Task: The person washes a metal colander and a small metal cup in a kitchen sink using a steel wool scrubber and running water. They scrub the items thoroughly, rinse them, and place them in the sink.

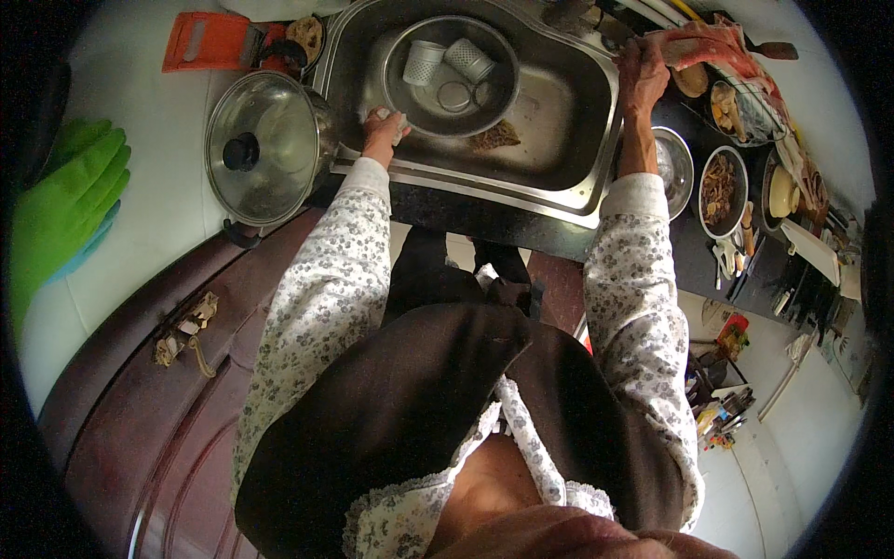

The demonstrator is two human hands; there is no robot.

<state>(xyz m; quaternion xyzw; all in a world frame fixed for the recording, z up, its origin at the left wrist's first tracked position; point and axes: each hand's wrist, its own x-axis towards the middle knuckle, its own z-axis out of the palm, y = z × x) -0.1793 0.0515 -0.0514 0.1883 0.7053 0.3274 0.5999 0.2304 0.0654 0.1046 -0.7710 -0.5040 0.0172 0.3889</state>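
Note:
My left hand point(380, 133) is at the near left of the steel sink point(563, 158), closed around a small whitish crumpled piece point(400, 129) that looks like a cloth. Beside it in the sink rests a round metal basin point(391, 98). The basin holds two perforated metal cups point(425, 63) and small round metal pieces point(454, 96). A brown mesh-like scrap point(495, 137) lies on the sink bottom. Past the sink's right rim, my right hand point(643, 74) has its fingers curled at the end of a crumpled reddish cloth or bag point(698, 44); the exact grip is partly hidden.
A pot with a glass lid point(264, 154) stands left of the sink, near an orange dustpan-like piece point(207, 42). Green gloves point(74, 200) hang further left. Along the right counter are a metal bowl point(672, 168), a bowl of brown pieces point(719, 191) and several utensils.

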